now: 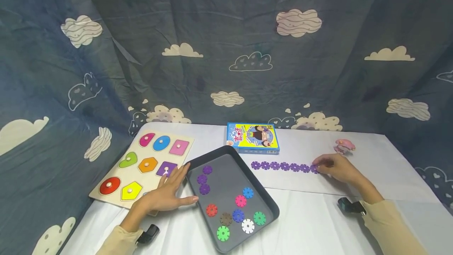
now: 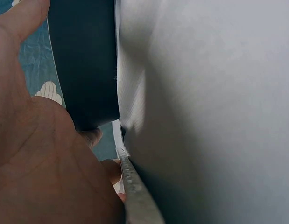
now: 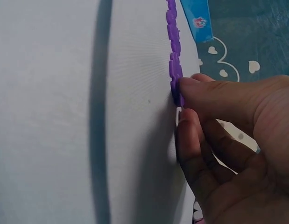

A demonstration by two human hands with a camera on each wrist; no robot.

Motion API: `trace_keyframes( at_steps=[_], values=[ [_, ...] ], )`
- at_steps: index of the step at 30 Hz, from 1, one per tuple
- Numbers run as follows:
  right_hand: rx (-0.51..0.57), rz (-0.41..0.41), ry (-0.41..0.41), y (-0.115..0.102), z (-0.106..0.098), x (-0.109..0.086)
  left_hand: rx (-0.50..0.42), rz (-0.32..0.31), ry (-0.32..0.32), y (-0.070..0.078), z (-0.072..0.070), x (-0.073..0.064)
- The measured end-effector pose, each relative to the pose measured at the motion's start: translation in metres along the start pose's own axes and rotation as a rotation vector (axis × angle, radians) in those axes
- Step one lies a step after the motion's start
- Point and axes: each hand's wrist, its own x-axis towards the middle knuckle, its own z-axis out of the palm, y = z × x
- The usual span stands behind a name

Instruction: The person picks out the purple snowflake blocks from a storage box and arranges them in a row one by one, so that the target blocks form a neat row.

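A row of linked purple notched plastic discs (image 1: 284,166) lies on the white cloth at the right. My right hand (image 1: 337,167) pinches the disc at its right end; in the right wrist view, the thumb presses on that purple disc (image 3: 176,91). At the left, my left hand (image 1: 164,194) rests with extended fingers and thumb along the side of a dark grey tray (image 1: 226,176). Inside it lie three purple discs (image 1: 202,179) and several others, including a red one (image 1: 211,210), a white one (image 1: 248,226) and a bright green one (image 1: 223,233).
A wooden shape puzzle board (image 1: 148,156) with knobbed pieces lies left of the tray, partly behind my left hand. Behind the tray is a blue and yellow box (image 1: 253,139). A small pink toy (image 1: 344,146) stands beyond my right hand. A cloud-patterned curtain (image 1: 198,82) closes off the back.
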Motion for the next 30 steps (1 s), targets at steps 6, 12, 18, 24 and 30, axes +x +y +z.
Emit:
trace_keyframes(
  at_steps=[6,12,18,24,30],
  values=[
    [-0.006,-0.016,0.009,0.002,0.001,0.002,0.002,0.003,0.004,-0.001,0.0,0.0],
    [-0.002,0.009,-0.006,0.002,-0.001,0.004,0.007,0.006,0.002,-0.002,0.001,0.001],
    [0.011,0.009,0.005,-0.01,-0.008,0.009,0.0,0.0,0.0,-0.002,0.0,0.001],
    [0.036,-0.062,0.01,-0.03,-0.016,0.015,0.004,0.007,0.004,-0.002,0.0,0.001],
    [0.03,-0.071,-0.006,-0.043,-0.016,0.018,0.015,0.006,-0.001,-0.003,0.001,0.001]
  ],
)
